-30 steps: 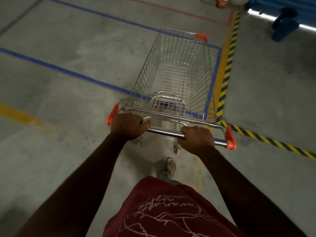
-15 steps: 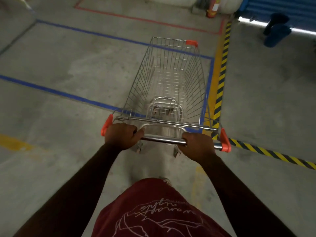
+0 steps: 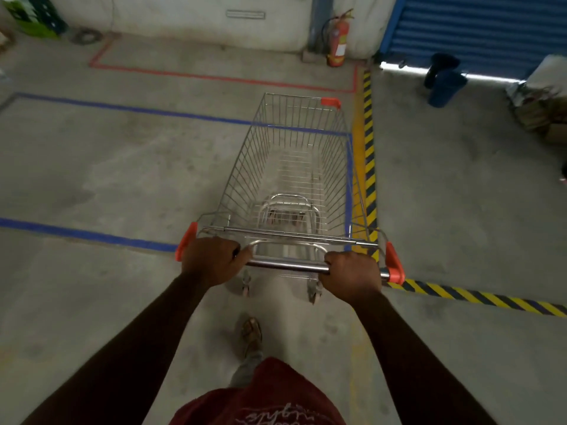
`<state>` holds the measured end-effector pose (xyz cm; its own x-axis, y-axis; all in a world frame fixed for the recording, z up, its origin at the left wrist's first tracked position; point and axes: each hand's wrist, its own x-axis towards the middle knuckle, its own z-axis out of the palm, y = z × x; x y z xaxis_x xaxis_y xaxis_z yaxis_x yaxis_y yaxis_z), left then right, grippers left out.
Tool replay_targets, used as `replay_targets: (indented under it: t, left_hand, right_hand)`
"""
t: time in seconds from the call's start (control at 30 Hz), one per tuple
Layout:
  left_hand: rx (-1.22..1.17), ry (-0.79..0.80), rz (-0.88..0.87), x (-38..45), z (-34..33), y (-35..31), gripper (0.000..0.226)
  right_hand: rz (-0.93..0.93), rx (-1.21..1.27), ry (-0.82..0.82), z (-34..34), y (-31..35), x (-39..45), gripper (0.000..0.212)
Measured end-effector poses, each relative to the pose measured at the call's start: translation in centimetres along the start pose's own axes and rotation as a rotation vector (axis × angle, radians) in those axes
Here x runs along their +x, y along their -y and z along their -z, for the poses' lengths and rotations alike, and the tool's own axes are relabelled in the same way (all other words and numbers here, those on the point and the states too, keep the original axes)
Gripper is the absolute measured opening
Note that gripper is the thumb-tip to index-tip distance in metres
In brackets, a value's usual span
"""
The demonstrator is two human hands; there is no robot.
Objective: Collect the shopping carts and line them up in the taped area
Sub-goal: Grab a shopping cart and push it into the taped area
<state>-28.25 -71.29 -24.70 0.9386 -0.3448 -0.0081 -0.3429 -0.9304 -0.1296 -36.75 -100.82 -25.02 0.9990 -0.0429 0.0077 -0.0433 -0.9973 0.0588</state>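
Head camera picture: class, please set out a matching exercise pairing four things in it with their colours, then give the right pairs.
Things:
1. Shutter
2. Fire extinguisher
3. Shopping cart basket
4. Striped floor tape

Colours:
A. yellow and black
B. silver
C. blue
D. red

Pairs: 1-C, 2-D, 3-B, 4-A

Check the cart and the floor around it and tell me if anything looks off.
Nothing stands out. The cart is upright and empty, both hands grip its handle, and it sits mostly inside the blue tape.
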Motion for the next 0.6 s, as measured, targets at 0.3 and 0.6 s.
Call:
replay_targets:
  t: [0.3,0.6]
  left_hand:
    - [-0.239,-0.099,-0.161,11.4,0.1,1.0,0.064]
    - [-0.21,0.057,-0.155,18.6,1.0,-0.8,0.1]
  right_hand:
    - [-0.092,0.187,-0.167,-0.9,-3.3,9.4,0.022]
    - [-0.006,0.396,-0.374,-2.4,-8.8,13.5,0.025]
